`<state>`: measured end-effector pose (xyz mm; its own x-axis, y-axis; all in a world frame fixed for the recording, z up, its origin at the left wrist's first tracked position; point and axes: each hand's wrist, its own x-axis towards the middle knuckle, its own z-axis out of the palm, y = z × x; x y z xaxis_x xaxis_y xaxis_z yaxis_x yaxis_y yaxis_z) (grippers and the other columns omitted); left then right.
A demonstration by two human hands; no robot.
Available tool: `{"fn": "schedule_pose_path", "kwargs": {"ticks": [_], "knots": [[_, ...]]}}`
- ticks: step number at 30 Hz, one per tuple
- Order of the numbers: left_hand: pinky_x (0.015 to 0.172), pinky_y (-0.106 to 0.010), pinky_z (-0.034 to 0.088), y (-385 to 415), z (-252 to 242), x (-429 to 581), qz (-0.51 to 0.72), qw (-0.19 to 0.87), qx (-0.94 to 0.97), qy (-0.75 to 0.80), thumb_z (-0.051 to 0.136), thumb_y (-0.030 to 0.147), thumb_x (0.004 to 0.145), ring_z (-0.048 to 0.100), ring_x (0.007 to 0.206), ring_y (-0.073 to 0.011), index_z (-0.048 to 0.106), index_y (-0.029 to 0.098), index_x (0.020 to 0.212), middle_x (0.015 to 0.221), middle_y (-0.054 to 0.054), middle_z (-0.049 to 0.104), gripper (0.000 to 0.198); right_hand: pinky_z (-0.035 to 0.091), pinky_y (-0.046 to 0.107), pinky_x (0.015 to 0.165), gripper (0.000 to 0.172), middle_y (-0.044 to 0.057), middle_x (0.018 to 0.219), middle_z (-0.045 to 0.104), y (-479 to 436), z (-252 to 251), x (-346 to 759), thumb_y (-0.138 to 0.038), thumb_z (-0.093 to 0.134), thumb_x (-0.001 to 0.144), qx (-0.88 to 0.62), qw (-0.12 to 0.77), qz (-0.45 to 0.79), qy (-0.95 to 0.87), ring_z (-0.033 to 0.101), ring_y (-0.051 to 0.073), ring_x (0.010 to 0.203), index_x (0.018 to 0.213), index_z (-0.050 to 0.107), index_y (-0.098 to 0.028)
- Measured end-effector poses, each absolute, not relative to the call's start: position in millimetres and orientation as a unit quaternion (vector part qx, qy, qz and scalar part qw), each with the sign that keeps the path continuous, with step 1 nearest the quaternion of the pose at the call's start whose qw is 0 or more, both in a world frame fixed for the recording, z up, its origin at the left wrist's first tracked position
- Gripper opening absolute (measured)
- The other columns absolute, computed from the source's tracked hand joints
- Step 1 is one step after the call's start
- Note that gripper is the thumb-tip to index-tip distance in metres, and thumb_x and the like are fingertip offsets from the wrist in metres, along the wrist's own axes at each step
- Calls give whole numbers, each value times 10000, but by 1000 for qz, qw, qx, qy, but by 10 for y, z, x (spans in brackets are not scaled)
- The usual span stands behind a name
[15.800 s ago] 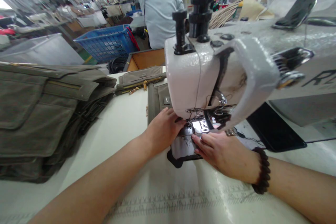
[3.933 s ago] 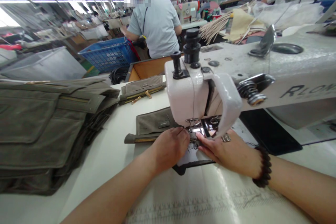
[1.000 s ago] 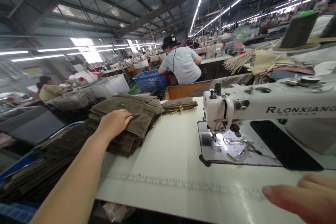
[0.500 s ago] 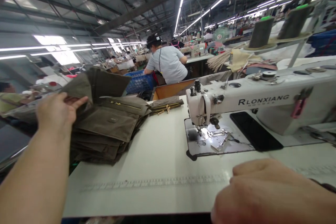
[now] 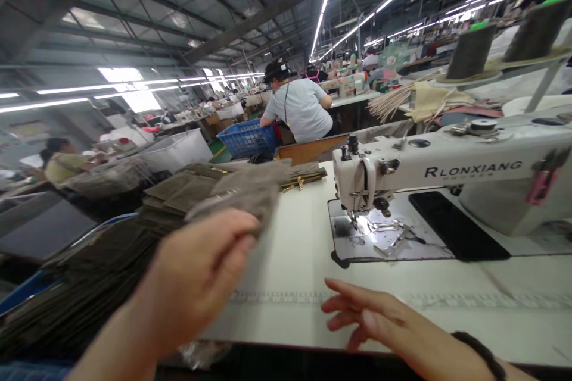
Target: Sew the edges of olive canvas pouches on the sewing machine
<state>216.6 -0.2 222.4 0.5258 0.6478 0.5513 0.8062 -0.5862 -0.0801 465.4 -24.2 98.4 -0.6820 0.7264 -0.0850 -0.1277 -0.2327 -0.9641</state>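
Observation:
My left hand (image 5: 196, 277) is closed on an olive-grey fabric piece (image 5: 250, 190), which it holds in the air above the table's left part; the piece is blurred by motion. My right hand (image 5: 379, 321) hovers open over the near edge of the white table (image 5: 304, 238), fingers spread, holding nothing. A stack of the same olive fabric pieces (image 5: 179, 190) lies at the left of the table. The white sewing machine (image 5: 429, 172) stands at the right, with its needle plate (image 5: 384, 238) bare.
A small pile of zippered olive pieces (image 5: 308, 175) lies behind the machine head. A person in a grey shirt (image 5: 299, 107) sits with their back to me beyond a blue basket (image 5: 248, 138). Thread cones (image 5: 469, 50) stand at the back right. More fabric (image 5: 80, 286) lies low at the left.
My left hand has lifted a fabric piece off the stack and swung it right toward the middle of the table. My right hand has opened from a loose fist and spread its fingers.

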Motion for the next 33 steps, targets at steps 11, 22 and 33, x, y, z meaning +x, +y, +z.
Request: {"fn": "schedule_pose_path", "kwargs": {"ticks": [11, 22, 33], "knots": [[892, -315, 402, -197, 1225, 2742, -83, -186, -920, -336, 525, 277, 802, 529, 998, -205, 540, 197, 1031, 1092, -71, 579, 243, 414, 382, 832, 362, 78, 811, 644, -158, 572, 4524, -305, 664, 653, -315, 340, 827, -319, 598, 209, 785, 950, 607, -106], [729, -270, 408, -95, 1742, 2473, -36, -201, -849, -487, 640, 327, 668, 562, 838, -197, 560, 264, 986, 936, -6, 621, 334, 408, 291, 832, 252, 33, 965, 584, -226, 1220, 4813, -274, 531, 786, -299, 330, 542, -712, 530, 160, 872, 1017, 600, -202], [603, -204, 396, 564, 1133, 2391, 14, -551, -696, -461, 729, 385, 535, 553, 765, -182, 584, 149, 845, 800, 11, 626, 415, 347, 202, 495, 363, 19, 667, 503, 81, 769, 4837, -395, 459, 803, -409, 278, 548, -675, 455, 95, 572, 612, 585, -113]]}}
